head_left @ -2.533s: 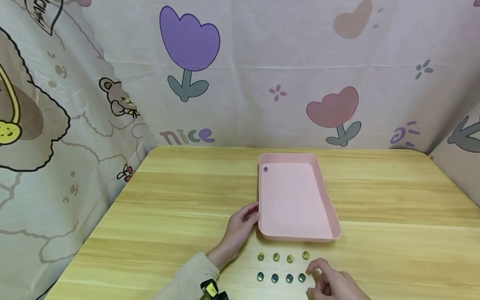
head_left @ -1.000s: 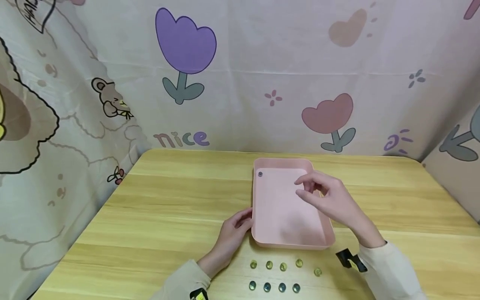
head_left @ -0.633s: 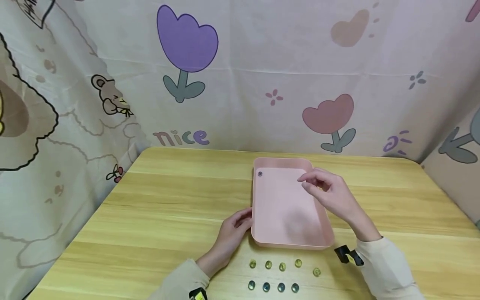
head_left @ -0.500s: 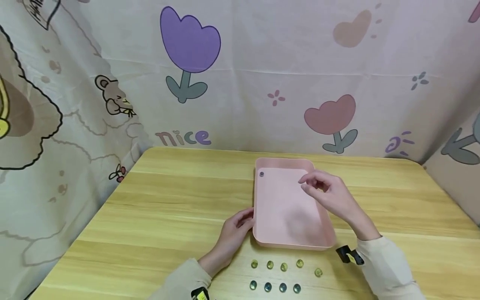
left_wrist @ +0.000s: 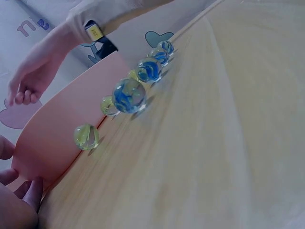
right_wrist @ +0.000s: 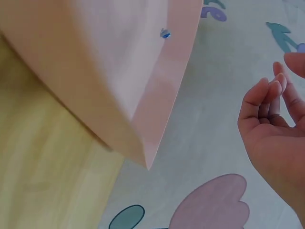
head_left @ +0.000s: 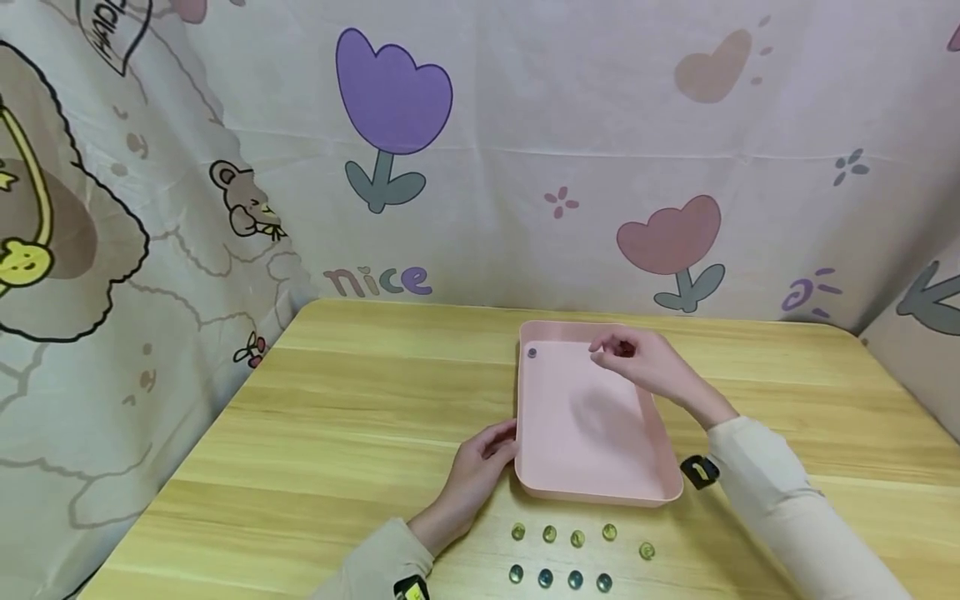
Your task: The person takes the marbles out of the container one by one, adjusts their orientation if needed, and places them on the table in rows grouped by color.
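My left hand rests its fingers against the outer left wall of a pink tray. In the left wrist view the fingertips touch that wall low down. My right hand hovers over the tray's far right part, its fingers loosely bent and nothing visible between them; the right wrist view shows a gap between thumb and fingers. One blue marble lies inside the tray, at its far left corner. In front of the tray, yellow-green marbles form a row, with blue marbles in a nearer row.
The rightmost yellow-green marble sits a little nearer and apart from its row. The wooden table extends to both sides of the tray. A printed cloth hangs behind and along the sides.
From beside the marbles, my right hand has moved up and forward over the tray, uncovering the rightmost yellow-green marble. Lately its fingertips drew closer together. My left hand has stayed at the tray.
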A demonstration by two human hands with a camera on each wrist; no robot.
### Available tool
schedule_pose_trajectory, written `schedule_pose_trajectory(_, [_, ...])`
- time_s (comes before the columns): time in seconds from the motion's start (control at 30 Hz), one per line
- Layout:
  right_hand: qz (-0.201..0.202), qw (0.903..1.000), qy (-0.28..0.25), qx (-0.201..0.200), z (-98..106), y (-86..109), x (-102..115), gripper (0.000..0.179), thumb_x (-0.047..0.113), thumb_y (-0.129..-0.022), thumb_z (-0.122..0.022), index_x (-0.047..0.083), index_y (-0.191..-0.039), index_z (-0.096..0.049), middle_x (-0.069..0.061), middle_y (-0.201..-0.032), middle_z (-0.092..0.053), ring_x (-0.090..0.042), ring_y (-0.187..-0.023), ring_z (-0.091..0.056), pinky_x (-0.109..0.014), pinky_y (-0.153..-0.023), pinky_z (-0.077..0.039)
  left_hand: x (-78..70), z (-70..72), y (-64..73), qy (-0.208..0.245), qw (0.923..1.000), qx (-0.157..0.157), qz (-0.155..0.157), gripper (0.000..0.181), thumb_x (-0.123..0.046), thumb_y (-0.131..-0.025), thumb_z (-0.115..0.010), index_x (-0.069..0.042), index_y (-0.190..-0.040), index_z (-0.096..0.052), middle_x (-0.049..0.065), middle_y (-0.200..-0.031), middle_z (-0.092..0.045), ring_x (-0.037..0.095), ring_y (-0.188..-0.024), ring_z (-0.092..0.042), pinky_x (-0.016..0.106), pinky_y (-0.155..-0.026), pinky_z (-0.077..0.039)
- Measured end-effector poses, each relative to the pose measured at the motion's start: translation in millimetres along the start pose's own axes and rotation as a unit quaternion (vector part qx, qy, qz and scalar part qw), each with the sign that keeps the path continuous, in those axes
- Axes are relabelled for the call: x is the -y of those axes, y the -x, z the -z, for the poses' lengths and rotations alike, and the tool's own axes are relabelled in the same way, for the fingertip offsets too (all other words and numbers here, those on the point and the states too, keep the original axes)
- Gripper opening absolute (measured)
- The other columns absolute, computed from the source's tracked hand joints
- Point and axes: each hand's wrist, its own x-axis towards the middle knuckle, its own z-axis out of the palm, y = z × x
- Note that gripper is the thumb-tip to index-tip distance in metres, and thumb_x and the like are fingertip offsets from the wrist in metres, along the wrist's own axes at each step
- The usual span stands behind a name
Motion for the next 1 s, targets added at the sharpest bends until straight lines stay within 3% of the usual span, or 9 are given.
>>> schedule_pose_trajectory(0.2, [-0.006, 0.9993, -0.021, 0.031, -1.8, -30.4, -0.1, 0.015, 0.017, -0.089, -0.068, 0.004, -0.096, -0.071, -0.004, -0.083, -0.063, -0.02, -0.077, -0.054, -0.03, -0.068, -0.047, 1.3, -0.4, -1.6, 0.006, 1.0, -0.002, -0.002, 0.039, -0.01, -0.095, -0.059, 0.005, -0.131, -0.055, 0.016, -0.123, -0.061, 0.027, -0.114, -0.056, 0.031, -0.097, -0.048])
schedule_pose_trajectory(0.33, [-0.039, 0.9974, -0.042, 0.044, -8.4, -44.6, -6.5, 0.019, 0.019, -0.09, -0.069, 0.003, -0.099, -0.07, -0.006, -0.088, -0.065, -0.028, -0.085, -0.058, -0.034, -0.076, -0.049, 2.3, -1.0, -1.5, 0.007, 1.0, 0.001, 0.001, 0.04, -0.011, -0.094, -0.06, 0.005, -0.131, -0.055, 0.016, -0.122, -0.061, 0.027, -0.114, -0.056, 0.03, -0.096, -0.048])
schedule_pose_trajectory(0.57, [-0.114, 0.9798, -0.164, 0.017, -31.7, -62.7, -18.3, 0.03, 0.015, -0.094, -0.063, -0.005, -0.116, -0.062, -0.017, -0.113, -0.063, -0.038, -0.109, -0.056, -0.049, -0.097, -0.046, 1.4, -0.7, -0.9, 0.003, 1.0, 0.001, -0.003, 0.04, -0.01, -0.095, -0.059, 0.005, -0.131, -0.054, 0.018, -0.124, -0.06, 0.029, -0.115, -0.056, 0.03, -0.096, -0.048])
schedule_pose_trajectory(0.77, [-0.115, 0.9745, -0.191, 0.022, -58.7, -74.1, -19.1, 0.028, 0.009, -0.095, -0.06, -0.009, -0.116, -0.061, -0.02, -0.115, -0.062, -0.036, -0.111, -0.056, -0.046, -0.096, -0.048, -0.1, 1.3, 1.8, 0.009, 1.0, 0.002, -0.001, 0.041, -0.011, -0.095, -0.059, 0.006, -0.132, -0.053, 0.018, -0.125, -0.059, 0.029, -0.115, -0.056, 0.03, -0.095, -0.048])
schedule_pose_trajectory(1.0, [-0.123, 0.9769, -0.174, 0.021, -78.9, -83.3, -26.0, 0.023, 0.006, -0.093, -0.062, -0.009, -0.11, -0.063, -0.019, -0.106, -0.066, -0.032, -0.097, -0.061, -0.039, -0.086, -0.053, 1.2, 1.0, 0.5, 0.01, 0.9999, 0.005, -0.001, 0.041, -0.011, -0.095, -0.06, 0.005, -0.132, -0.054, 0.018, -0.126, -0.059, 0.029, -0.116, -0.055, 0.031, -0.097, -0.048])
